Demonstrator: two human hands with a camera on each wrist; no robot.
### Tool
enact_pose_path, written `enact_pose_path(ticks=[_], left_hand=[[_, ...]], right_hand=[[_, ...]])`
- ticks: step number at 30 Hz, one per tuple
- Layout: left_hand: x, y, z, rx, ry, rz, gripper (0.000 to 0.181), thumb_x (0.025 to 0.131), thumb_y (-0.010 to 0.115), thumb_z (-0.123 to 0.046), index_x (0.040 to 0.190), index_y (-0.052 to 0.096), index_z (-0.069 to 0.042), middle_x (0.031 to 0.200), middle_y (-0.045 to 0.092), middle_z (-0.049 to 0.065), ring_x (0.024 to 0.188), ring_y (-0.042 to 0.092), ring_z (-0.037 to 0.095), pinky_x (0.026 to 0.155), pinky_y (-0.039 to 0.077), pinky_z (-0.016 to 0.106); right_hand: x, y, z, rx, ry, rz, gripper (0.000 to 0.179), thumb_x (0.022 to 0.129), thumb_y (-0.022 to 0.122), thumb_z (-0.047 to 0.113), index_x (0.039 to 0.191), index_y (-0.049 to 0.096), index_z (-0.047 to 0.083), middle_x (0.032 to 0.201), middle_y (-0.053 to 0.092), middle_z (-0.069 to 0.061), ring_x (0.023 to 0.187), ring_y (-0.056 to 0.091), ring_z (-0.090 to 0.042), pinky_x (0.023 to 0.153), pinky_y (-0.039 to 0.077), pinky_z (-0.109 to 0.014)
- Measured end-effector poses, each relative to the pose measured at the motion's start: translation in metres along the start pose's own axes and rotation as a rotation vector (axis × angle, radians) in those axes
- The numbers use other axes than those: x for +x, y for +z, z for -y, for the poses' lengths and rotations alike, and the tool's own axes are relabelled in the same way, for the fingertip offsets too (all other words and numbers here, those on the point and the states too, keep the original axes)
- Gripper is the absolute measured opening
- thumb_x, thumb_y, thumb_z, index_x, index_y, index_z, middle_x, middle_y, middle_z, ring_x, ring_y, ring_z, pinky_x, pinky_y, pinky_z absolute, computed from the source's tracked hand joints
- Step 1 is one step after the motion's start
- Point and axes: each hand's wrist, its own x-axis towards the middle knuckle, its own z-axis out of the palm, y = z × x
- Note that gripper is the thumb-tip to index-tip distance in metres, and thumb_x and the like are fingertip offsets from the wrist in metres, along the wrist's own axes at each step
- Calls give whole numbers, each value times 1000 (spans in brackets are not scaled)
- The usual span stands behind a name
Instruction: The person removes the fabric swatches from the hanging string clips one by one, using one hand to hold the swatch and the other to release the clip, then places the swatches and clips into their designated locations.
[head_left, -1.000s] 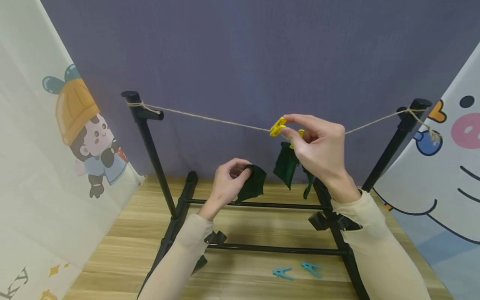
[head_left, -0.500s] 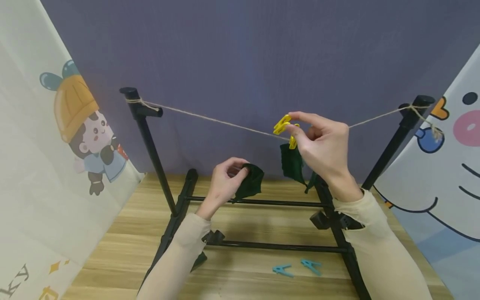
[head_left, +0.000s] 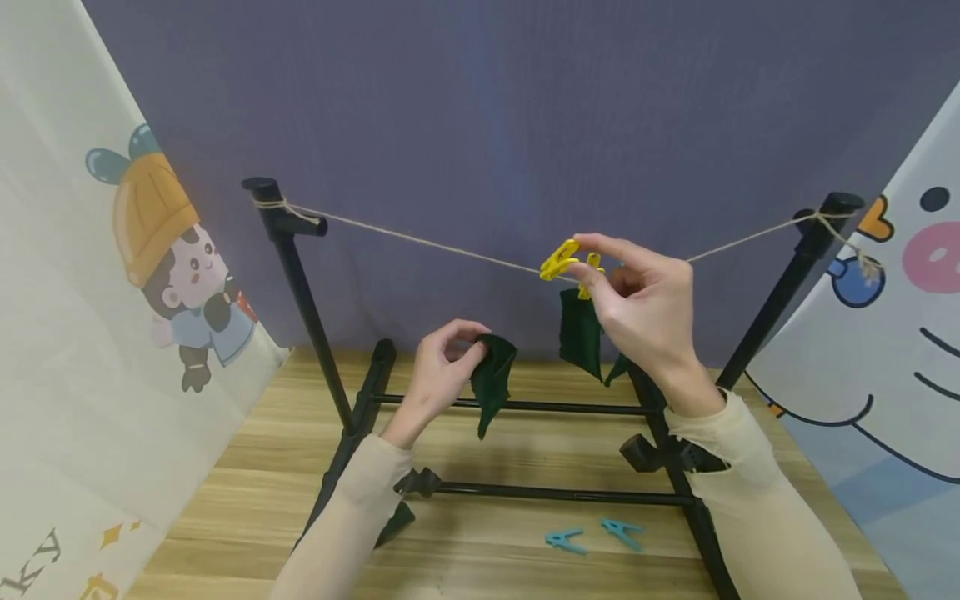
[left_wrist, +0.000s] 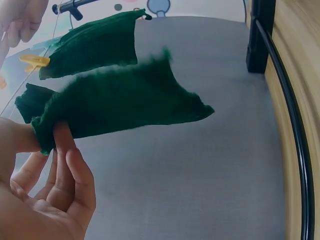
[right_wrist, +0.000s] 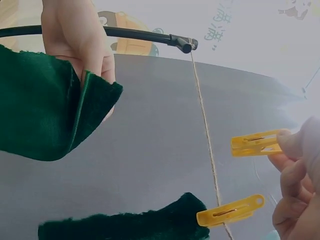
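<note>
By the right hand (head_left: 647,304) a yellow clip (right_wrist: 254,143) was pinched between thumb and fingers, its nose aimed toward the string (head_left: 427,242) but, in the right wrist view, held apart from it. By the left hand (head_left: 442,367) a green cloth (head_left: 491,379) was pinched near its top edge, drooping below the string's level. Just beside the right hand, a hanging cloth (head_left: 581,333) was fastened to the string by a fitted clip (right_wrist: 230,211). Farther out, the string was tied to a black rack (head_left: 311,317) on the bench (head_left: 480,575), where two blue clips (head_left: 565,541) were laid (a green scrap (head_left: 395,525) was partly hidden by the left sleeve (head_left: 360,492)). It was judged that the fitted clip could be knocked loose by the crowding right hand, and that the folded cloth could slip if caught by too thin an edge.
</note>
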Motion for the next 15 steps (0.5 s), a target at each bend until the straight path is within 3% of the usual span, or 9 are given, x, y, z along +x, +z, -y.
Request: enact_pose_path(ticks=[5,15], left_hand=[[-4,-4,3,6,-27,5,24,103,65,-13,125,75,-13,124,71,11,81,75,21,69,59,34],[-9,-7,9,33,-21,-13,22,100,67,-11,120,77,-13,116,72,12,78,65,18,68,52,28]], right_hand=[[-5,1,0,5,-21,7,30,91,83,0,120,81,4,47,49,1,38,29,-6,42,23,-23],[-18,1,-6,32,-41,50,35,88,82,-5,123,79,4,49,50,3,40,34,-5,42,27,-22]])
